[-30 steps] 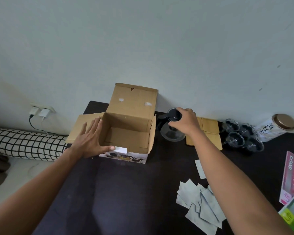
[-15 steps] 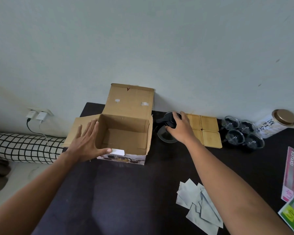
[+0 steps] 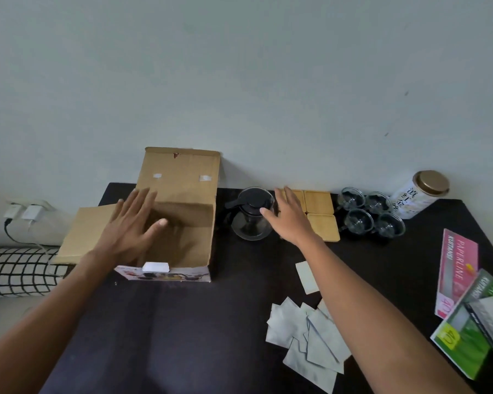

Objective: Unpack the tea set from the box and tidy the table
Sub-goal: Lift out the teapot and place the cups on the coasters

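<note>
Right, unpacking looks all but done — the cardboard box (image 3: 180, 223) stands open at the back of the dark tabletop (image 3: 211, 322), and from what I can see of its inside it is bare. My left hand (image 3: 131, 226) is spread flat, fingers apart, over the box's left side and holding nothing. My right hand (image 3: 289, 220) is open too, just right of the box, its thumb touching or very near the lid of the glass teapot (image 3: 251, 216), with no grip on it. The teapot sits just right of the box; beyond it lie the wooden coasters (image 3: 320, 214), then four glass cups (image 3: 372, 213) in a cluster. I judge the tidying step comes next: fold the flaps down and clear the box away. After that, the loose paper sachets (image 3: 305, 334) scattered in front of and to the right of the box want gathering — thin and flat, so pinching them off the tabletop could be fiddly.
</note>
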